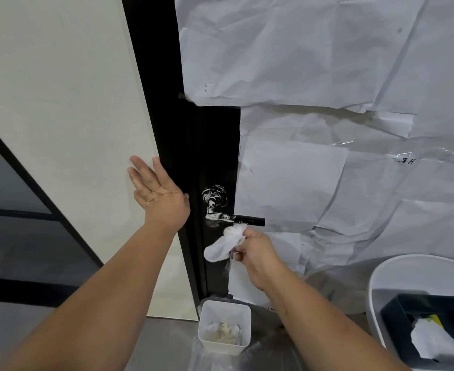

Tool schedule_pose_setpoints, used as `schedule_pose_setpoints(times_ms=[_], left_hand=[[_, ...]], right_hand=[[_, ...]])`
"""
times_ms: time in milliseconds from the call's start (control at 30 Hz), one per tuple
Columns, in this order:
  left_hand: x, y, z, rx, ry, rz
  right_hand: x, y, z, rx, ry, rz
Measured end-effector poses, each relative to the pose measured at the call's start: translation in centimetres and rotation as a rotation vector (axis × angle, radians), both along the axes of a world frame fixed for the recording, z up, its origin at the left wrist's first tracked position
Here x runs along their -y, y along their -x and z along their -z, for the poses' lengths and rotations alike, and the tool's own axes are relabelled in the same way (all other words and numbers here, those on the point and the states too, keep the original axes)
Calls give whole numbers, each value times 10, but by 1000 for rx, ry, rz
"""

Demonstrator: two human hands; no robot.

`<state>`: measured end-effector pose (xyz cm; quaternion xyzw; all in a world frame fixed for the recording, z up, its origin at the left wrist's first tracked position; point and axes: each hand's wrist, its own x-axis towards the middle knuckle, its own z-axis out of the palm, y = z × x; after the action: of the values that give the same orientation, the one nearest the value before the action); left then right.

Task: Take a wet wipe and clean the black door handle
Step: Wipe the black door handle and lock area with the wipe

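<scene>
The black door handle (248,219) sticks out to the right from a black door strip (193,145); white smears cover its left half and the round base (215,195) above it. My right hand (256,251) is closed on a crumpled white wet wipe (227,243) just below the handle, with the wipe's top almost touching the bar. My left hand (157,190) lies flat with fingers spread on the cream wall panel (68,108), its thumb at the black door edge.
White paper sheets (341,89) cover the door to the right. A small white bin (224,328) with used wipes stands on the floor below the handle. At the lower right a white round container (381,285) holds a dark wipes box (432,328).
</scene>
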<state>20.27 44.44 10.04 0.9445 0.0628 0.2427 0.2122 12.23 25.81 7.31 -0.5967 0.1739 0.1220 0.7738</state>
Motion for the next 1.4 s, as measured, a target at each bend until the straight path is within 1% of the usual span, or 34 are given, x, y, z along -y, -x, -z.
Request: schedule_pose_setpoints(times_ms=[67,133,167,233,300,367,400,433,600,767,900,967,1100,1133,1200,1267,1333,1400], left_hand=[[0,0,0,5,-4,-4],[0,1,1,13,0,-8],[0,1,1,18,-4,-7],[0,1,2,21,-7,-5],[0,0,2,29,-2,-2],[0,-1,2,37,-5,-4],[0,-1,2,36,-6,-8],[0,-1,2,36,-2,-12],[0,-1,3,39,-2,-4],[1,0,2,40,4,-12],[1,1,0,35,0,0],[1,1,0,32,0,3],[1,1,1,31,-2,-6],[1,2,1,28,0,-6],[1,1,1,23,2,-9],[1,1,0,11,-1,-8],[1,1,0,4,0,-3],[0,1,0,8,5,1]], right_hand=[[3,0,-4,85,117,52],[6,-1,-7,211,222,114],[8,-3,-9,306,329,154],[12,-6,-10,528,650,183],[16,-10,-5,707,999,121],[15,-11,1,785,1294,-8],[14,-11,3,788,1381,-60],[11,-11,1,780,1425,-91],[-4,-17,-11,775,1556,-98],[-13,-20,-13,796,1515,-199],[-9,-21,-8,835,1390,-247],[-5,-17,-2,885,1341,-223],[3,-13,5,831,1286,-33],[2,-14,5,844,1296,-21],[-3,-15,4,870,1351,-75],[-9,-16,2,886,1337,-140],[-9,-16,5,960,1331,-156],[-4,-14,18,1035,1370,-233]])
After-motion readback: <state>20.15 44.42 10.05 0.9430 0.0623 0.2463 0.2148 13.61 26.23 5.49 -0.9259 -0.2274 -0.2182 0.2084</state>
